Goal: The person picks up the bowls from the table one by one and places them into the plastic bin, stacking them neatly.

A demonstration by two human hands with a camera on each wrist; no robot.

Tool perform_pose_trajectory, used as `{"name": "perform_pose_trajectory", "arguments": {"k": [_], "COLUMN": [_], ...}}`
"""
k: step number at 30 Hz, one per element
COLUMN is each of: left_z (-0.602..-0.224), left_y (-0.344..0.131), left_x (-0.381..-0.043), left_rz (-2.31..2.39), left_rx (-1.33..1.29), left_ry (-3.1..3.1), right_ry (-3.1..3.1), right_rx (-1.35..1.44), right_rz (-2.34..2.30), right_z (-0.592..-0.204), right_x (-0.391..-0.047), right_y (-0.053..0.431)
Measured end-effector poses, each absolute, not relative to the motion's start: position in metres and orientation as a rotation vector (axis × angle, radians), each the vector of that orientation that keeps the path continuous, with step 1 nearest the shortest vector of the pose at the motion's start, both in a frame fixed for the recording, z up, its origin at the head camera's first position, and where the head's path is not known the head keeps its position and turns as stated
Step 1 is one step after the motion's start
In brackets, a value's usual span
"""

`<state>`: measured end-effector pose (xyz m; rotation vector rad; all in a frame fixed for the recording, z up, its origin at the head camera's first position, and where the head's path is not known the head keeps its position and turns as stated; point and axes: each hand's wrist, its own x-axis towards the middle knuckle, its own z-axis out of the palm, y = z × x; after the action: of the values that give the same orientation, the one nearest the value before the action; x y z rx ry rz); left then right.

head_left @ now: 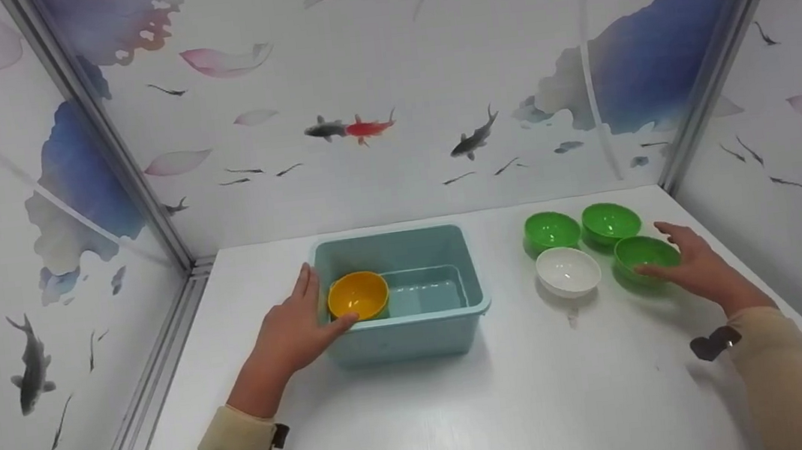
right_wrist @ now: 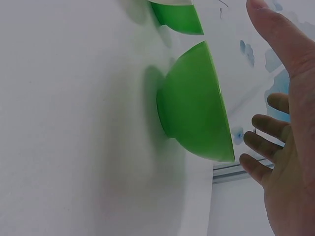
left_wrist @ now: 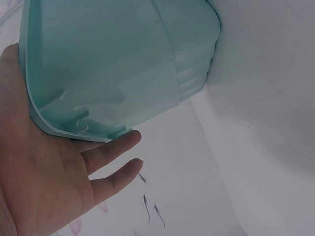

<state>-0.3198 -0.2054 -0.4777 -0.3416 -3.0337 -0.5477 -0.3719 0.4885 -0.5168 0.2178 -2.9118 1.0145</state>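
My left hand (head_left: 291, 334) rests against the left front corner of a light blue plastic bin (head_left: 407, 341). In the left wrist view its fingers stretch out along the outside of the bin's rim (left_wrist: 30, 93). Inside the bin, on the left, sits a yellow-orange bowl (head_left: 357, 292), close to the left thumb. My right hand (head_left: 701, 272) hovers over the nearest green bowl (head_left: 640, 272), thumb and fingers spread wide. The right wrist view shows that green bowl (right_wrist: 197, 105) upright on the table, with a gap between it and the fingers.
Two more green bowls, one at the back left (head_left: 551, 229) and one at the back right (head_left: 611, 222), stand beside a white bowl (head_left: 569, 272). White panels printed with fish and petals enclose the white table (head_left: 431, 425) at the back and sides.
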Motion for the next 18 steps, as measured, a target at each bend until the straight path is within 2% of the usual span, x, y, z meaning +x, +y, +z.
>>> {"name": "perform_pose_trajectory", "arguments": {"k": [18], "left_z": [-0.475], "left_y": [-0.204], "left_x": [-0.318], "left_rz": [-0.554], "left_rx": [-0.337], "left_ry": [-3.020], "right_ry": [-2.961], "right_rx": [0.180], "right_rz": [0.991], "right_z": [-0.524], "right_x": [-0.383], "right_y": [0.491]}}
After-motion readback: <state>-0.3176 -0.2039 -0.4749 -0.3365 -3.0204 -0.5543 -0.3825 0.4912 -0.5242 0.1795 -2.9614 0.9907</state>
